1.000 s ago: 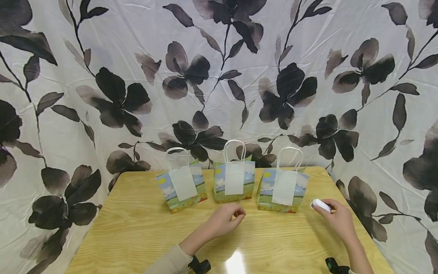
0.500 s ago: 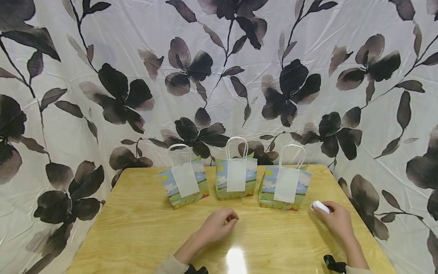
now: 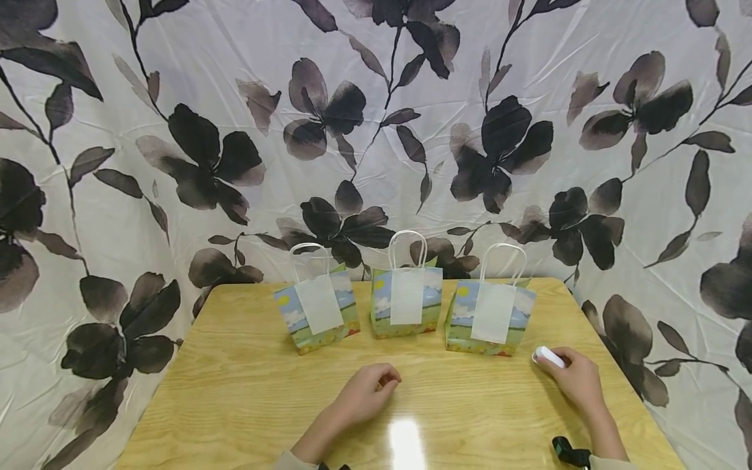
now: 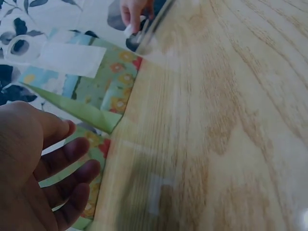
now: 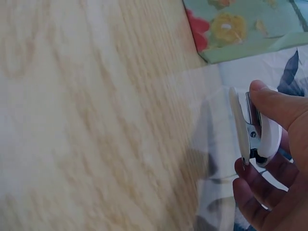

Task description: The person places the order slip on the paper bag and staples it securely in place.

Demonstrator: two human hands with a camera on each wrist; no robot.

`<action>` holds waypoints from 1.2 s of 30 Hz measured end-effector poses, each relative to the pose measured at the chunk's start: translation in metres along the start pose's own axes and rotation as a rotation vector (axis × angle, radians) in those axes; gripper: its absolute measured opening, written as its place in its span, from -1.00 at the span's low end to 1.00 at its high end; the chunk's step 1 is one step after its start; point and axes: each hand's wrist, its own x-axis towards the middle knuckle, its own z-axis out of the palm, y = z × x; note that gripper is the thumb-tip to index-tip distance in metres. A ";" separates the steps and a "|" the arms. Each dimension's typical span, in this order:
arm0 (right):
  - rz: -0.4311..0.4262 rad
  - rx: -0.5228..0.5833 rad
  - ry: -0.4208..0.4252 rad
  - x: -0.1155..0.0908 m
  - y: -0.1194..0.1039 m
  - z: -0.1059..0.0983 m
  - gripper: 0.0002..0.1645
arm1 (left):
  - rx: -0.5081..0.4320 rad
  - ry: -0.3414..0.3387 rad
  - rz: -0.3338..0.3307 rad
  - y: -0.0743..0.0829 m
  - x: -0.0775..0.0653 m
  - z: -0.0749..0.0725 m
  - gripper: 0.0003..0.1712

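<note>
My right hand [image 3: 578,382] pinches a small white stapler [image 3: 549,356] at the right side of the table. In the right wrist view the thumb and fingers lie along the stapler [image 5: 239,125], its metal parts facing the camera. My left hand [image 3: 365,391] hovers in front of the bags, fingers loosely bent, holding nothing. Three paper gift bags with a landscape print stand in a row: a left bag [image 3: 286,321], a middle bag [image 3: 382,307] and a right bag [image 3: 464,305]. A white paper piece [image 3: 407,297] covers part of each front, below white handles.
The wooden table [image 3: 235,391] reaches back to a white curtain [image 3: 235,78] with dark flowers. A bright light reflection [image 3: 405,444] shows near the front. Dark wrist cameras, such as the right one [image 3: 570,452], sit on both wrists.
My left hand has drawn back from the middle bag, toward me and a little left. The right hand stays nearly in place with the stapler. The head view has shifted slightly.
</note>
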 end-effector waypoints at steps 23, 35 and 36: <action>0.014 0.009 -0.019 -0.001 0.002 0.015 -0.41 | -0.095 0.030 -0.044 -0.012 -0.017 0.000 -0.82; 0.006 0.004 -0.040 0.003 -0.007 0.024 -0.45 | -0.087 0.049 -0.100 -0.021 -0.024 -0.003 -0.83; 0.006 0.004 -0.043 0.003 -0.008 0.024 -0.45 | -0.088 0.050 -0.104 -0.022 -0.025 -0.004 -0.83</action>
